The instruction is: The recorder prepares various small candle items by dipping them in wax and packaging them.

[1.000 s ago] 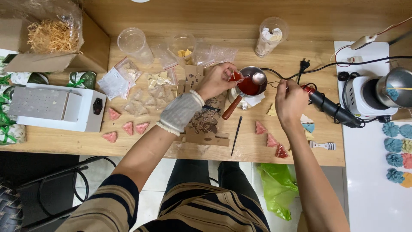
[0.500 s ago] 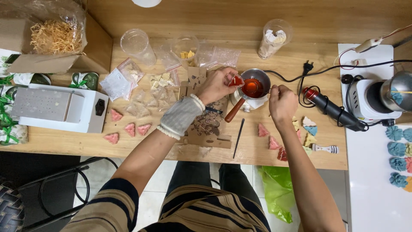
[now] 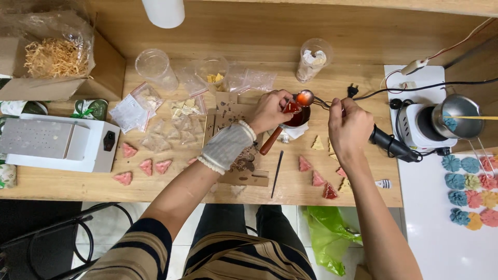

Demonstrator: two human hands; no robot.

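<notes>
Fingers: your left hand (image 3: 270, 110) is pinched tight on a small red piece (image 3: 291, 107), looks like wax. Your right hand (image 3: 348, 127) is curled closed around the thin handle of a small spoon (image 3: 305, 97).

Head view, the work: the spoon bowl glows orange-red, so there's melted stuff in it. It hangs just above the little pot of red liquid (image 3: 298, 118), which sits on the wooden table (image 3: 363, 83). The pot's wooden handle (image 3: 271, 141) pokes out under your left wrist.

Where the red piece is: between your left thumb and fingertips, right beside the spoon bowl. Can't tell if they're actually touching.

Step, my guess: you're feeding or scraping wax at the spoon, right over the pot.

Next move calls for: keeping the spoon level so nothing drips on the cardboard sheet (image 3: 236, 155), and keeping your left fingertips clear of the hot bowl.

Head view, around you: pink triangles (image 3: 147, 166) lie left of the cardboard, and more triangles (image 3: 317, 178) lie below your right hand. A black heat tool (image 3: 391, 145) sits just right of that hand, and a metal pot (image 3: 456, 116) on a small white burner is well off to the right.
</notes>
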